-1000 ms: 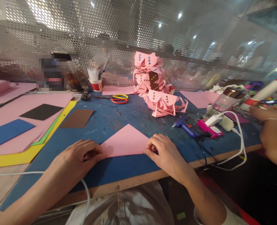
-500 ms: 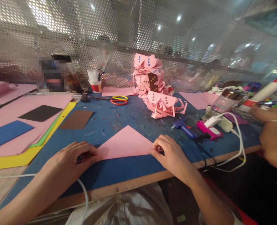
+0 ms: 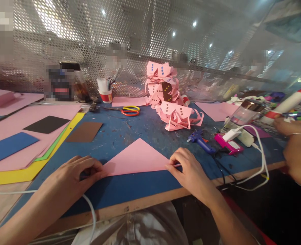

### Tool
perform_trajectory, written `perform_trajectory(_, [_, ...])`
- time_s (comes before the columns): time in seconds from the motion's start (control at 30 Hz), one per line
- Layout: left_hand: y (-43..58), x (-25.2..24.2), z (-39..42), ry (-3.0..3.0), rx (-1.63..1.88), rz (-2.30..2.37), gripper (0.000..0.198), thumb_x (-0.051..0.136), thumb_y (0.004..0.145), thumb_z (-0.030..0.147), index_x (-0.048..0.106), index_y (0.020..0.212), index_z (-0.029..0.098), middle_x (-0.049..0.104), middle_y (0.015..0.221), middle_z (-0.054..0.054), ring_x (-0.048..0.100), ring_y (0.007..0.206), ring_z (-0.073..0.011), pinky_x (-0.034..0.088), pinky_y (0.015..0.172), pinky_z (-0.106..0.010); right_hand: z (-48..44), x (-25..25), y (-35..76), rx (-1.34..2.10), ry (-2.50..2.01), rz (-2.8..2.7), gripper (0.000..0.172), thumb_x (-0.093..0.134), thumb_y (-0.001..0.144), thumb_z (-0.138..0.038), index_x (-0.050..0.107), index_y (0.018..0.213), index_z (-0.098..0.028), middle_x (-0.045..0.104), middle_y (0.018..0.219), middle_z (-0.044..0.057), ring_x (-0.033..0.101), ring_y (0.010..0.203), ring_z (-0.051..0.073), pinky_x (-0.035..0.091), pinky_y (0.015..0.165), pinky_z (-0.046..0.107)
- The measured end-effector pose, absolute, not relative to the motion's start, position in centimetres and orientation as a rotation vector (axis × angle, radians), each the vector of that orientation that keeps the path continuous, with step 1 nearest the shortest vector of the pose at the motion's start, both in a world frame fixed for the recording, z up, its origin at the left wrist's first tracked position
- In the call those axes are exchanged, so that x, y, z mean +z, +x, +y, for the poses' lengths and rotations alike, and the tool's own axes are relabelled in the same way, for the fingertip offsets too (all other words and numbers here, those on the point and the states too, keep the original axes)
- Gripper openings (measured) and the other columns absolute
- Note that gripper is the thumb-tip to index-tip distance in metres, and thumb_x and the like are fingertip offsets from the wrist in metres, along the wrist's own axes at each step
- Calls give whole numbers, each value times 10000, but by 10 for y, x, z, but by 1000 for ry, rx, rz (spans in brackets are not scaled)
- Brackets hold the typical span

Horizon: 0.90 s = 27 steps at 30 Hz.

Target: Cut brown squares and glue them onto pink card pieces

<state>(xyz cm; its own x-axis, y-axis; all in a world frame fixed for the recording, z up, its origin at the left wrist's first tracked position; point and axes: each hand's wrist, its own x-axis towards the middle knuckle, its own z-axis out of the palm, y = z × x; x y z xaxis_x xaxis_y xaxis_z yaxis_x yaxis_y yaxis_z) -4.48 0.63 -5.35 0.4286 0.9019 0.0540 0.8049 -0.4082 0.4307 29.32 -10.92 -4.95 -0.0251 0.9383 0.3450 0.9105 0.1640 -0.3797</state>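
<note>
A pink sheet of paper (image 3: 138, 158), folded into a triangle with its peak pointing away from me, lies on the blue table top (image 3: 140, 189). At its left corner, my left hand (image 3: 82, 173) pinches the paper between thumb and fingers. My right hand (image 3: 184, 165) grips the right corner in the same way, and a bit of the paper pokes out past its fingers. The folded long edge faces me. Beyond it stands a pile of cut and folded pink paper pieces (image 3: 176, 114) with small dark and blue squares on them.
Scissors (image 3: 130, 110) and a brown sheet (image 3: 85, 132) lie behind my left hand. A blue glue gun (image 3: 201, 140), a pink power strip (image 3: 228, 143) and white cables are at right. Colored sheets (image 3: 12, 146) cover the left side. Another person's hand (image 3: 290, 127) works at far right.
My hands sit slightly farther apart, still pinching the triangle's corners. The view has shifted a little; the objects on the table stay where they were.
</note>
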Motion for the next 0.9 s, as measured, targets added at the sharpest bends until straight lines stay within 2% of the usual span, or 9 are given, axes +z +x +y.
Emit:
perform_trajectory(0.43, [-53,-55,8,2238,365,1474,418,546,815,660,677,861,267,668,887,-23,623,845,-249,449,782,-353,-116,-48,298,124,-1737,-1908,91,575,929,-149,533,918,-229,583,1007,46,555,951,219,471,847,375])
perform_trajectory(0.9, [-57,-58,16,2243,419,1366,342,609,817,573,684,840,241,663,853,-25,606,841,-244,445,780,-346,-118,-48,306,183,-1655,-1932,218,477,906,-53,549,995,-238,593,1064,59,563,1024,233,457,910,409])
